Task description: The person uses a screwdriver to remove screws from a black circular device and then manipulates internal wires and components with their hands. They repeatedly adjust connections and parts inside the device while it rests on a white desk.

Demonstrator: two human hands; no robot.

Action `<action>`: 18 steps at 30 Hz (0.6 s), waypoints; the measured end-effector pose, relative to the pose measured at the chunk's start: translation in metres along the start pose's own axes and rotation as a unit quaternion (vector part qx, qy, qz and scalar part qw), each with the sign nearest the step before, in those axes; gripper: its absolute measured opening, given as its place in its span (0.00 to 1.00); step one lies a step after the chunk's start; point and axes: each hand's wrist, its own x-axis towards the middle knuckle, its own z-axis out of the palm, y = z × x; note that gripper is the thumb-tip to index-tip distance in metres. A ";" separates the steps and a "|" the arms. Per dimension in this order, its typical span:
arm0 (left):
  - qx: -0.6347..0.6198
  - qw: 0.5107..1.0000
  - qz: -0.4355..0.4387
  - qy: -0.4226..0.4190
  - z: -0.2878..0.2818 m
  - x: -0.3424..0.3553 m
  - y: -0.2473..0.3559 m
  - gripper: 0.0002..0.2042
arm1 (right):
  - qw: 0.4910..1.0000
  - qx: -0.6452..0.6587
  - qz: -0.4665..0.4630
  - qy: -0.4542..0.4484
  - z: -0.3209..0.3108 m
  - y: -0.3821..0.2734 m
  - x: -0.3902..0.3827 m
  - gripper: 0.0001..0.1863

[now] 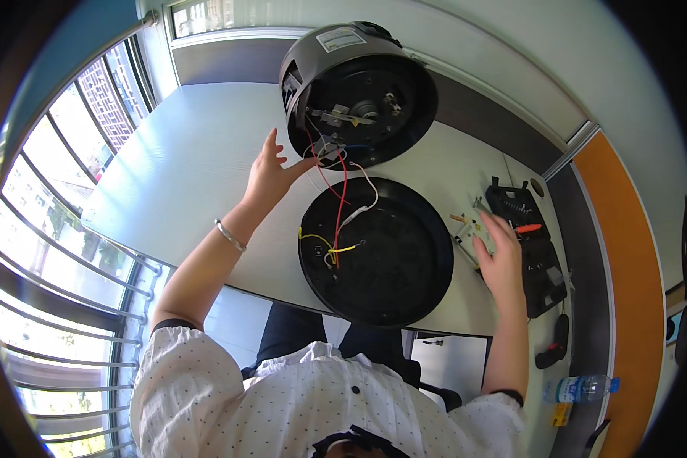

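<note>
A grey-brown electric cooker body (301, 53) lies on its side at the back of the table, its black underside facing me. Red and white wires run from it to a round black base cover (404, 267) in front, where a yellow wire (346, 249) also lies. Beside the cooker's lower left rim is my left hand (275, 169), fingers spread and thumb pointing at the wires; whether it touches them is unclear. My right hand (501, 256) hovers over small loose parts (466, 227) and a screwdriver (466, 252), with thumb and fingers apart and nothing visibly held.
Right of my right hand lies an unfolded black tool case (540, 267) holding bits and a red-handled tool (527, 228). A black-handled object (553, 343) and a plastic bottle (580, 389) lie nearer me. Barred windows (61, 252) flank the table (183, 153) on the left.
</note>
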 end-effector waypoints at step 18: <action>-0.162 0.986 -0.019 0.019 0.045 0.052 -0.034 0.28 | 0.961 0.237 0.141 -0.007 0.135 0.052 0.221 0.15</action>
